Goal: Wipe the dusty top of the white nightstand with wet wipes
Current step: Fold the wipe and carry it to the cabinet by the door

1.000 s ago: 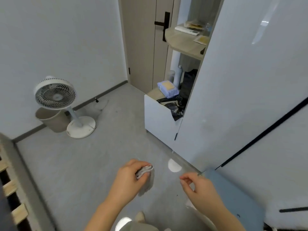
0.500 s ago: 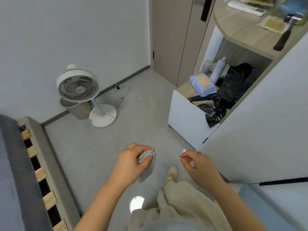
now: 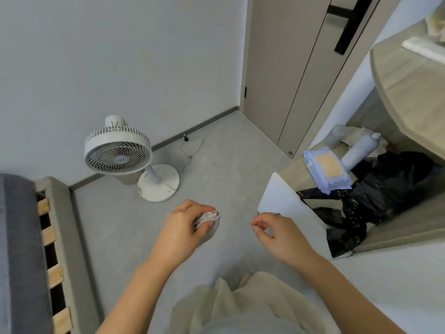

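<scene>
**A:** The view has swung round in the last second. The nightstand [image 3: 279, 201] looms larger now, and a bed frame [image 3: 60, 237] has slid in far to its left.

**B:** The hands haven't changed, though. The left hand [image 3: 179, 233] still bunches the crumpled wipe [image 3: 209, 219] in its curled fingers, a little left of the nightstand's front corner and off its top.

**A:** And the right hand [image 3: 279, 233]?

**B:** It's closer to that corner, fingers loosely curled, nothing visible in them.

**A:** So no wiping yet. The person seems to be closing in on the top, which carries a pack of wipes [image 3: 326, 169] and a black bag [image 3: 385, 189].

**B:** Any writing?

**A:** None readable. The pack's tan label is a blur, and the fan [image 3: 118, 150], well left of the nightstand, shows no legible brand.
</scene>
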